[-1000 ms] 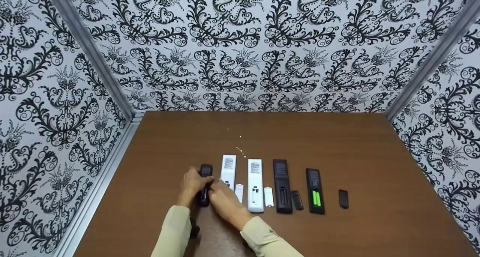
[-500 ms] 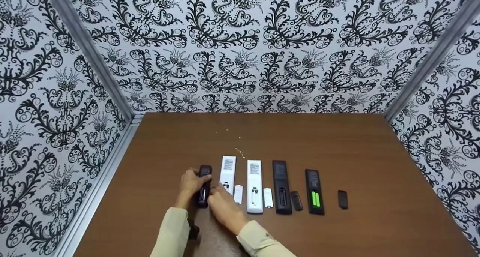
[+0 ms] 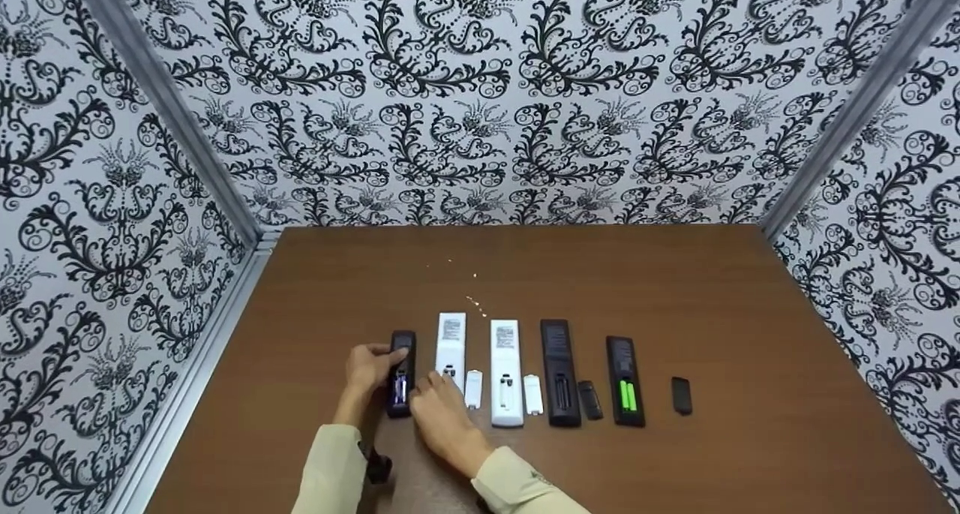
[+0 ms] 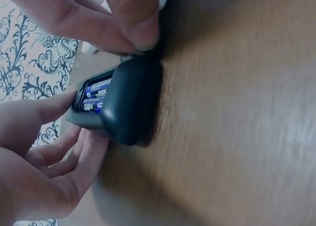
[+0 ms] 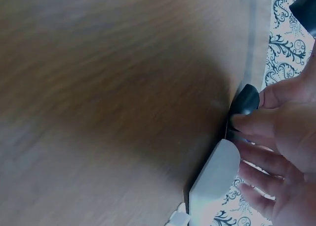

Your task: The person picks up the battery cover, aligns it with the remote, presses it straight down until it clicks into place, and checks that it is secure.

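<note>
Brown tabletop (image 3: 600,274): left fingers (image 4: 91,154) around a black remote (image 4: 132,100), right fingers (image 5: 264,159) close by, grip unclear.

White walls (image 3: 465,109) with black scrolls rise along the far, left and right edges of the bench (image 3: 600,274), grey posts (image 3: 847,116) at its far corners. A metal rail (image 3: 191,398) follows its left edge. Pale crumbs (image 3: 476,303) lie toward the far edge. Nearer the right edge, a black remote (image 3: 621,358) bears two green batteries (image 3: 628,395); a loose cover (image 3: 681,395) lies right of it.
</note>
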A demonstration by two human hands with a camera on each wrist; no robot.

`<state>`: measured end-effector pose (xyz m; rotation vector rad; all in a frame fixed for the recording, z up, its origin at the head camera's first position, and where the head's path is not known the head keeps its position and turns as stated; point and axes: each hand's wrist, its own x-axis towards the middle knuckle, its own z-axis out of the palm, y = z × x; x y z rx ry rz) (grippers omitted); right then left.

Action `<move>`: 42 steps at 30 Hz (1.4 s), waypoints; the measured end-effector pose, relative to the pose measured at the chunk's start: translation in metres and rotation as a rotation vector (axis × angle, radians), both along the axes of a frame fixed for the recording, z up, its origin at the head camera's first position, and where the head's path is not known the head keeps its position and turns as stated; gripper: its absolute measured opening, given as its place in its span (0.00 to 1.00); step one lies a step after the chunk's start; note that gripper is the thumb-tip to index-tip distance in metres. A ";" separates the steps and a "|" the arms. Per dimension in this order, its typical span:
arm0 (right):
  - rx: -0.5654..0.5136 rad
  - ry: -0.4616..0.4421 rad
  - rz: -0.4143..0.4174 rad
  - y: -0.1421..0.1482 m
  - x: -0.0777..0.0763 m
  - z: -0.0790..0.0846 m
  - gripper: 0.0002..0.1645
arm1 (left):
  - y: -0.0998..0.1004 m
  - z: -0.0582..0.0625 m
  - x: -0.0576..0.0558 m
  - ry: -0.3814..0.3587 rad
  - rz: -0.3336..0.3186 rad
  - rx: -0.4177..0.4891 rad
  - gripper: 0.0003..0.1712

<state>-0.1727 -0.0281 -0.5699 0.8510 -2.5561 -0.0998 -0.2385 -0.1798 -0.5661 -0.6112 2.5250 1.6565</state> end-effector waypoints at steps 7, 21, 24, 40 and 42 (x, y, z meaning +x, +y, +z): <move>-0.326 -0.199 0.051 0.002 -0.002 0.006 0.06 | -0.002 -0.005 0.002 0.016 0.033 0.189 0.23; -0.675 -0.439 0.083 0.009 -0.008 0.001 0.11 | 0.000 -0.012 -0.001 -0.002 0.001 0.240 0.23; -0.702 -0.424 0.061 0.008 -0.010 0.002 0.10 | 0.000 -0.012 -0.001 0.011 -0.004 0.250 0.23; -1.000 -0.535 0.096 0.004 -0.032 0.005 0.14 | 0.003 -0.016 -0.002 0.065 -0.032 0.239 0.20; -1.022 -0.550 0.085 0.002 -0.033 0.003 0.12 | 0.003 -0.016 -0.001 0.064 -0.033 0.233 0.20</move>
